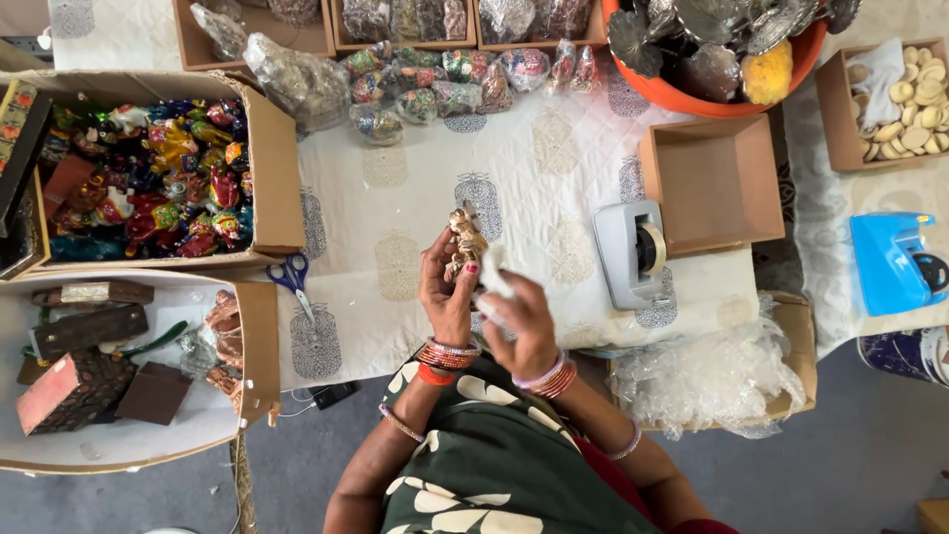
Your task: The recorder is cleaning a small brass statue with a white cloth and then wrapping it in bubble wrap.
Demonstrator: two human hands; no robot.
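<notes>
My left hand (447,289) holds a small golden figurine (465,239) upright over the white quilted cloth (395,208). My right hand (516,321) sits just to its right, closed on a crumpled bit of white wrapping (494,284) that touches the figurine's lower side. Both wrists wear red and gold bangles. Blue-handled scissors (294,276) lie on the cloth to the left of my hands. A grey tape dispenser (631,253) stands to the right.
A cardboard box of bright painted figurines (163,178) sits at left, with a box of dark wooden blocks (94,366) below it. Wrapped items (435,84) line the back. An empty brown box (714,183), an orange bowl (692,99), a blue dispenser (890,262) and clear wrap (712,381) lie at right.
</notes>
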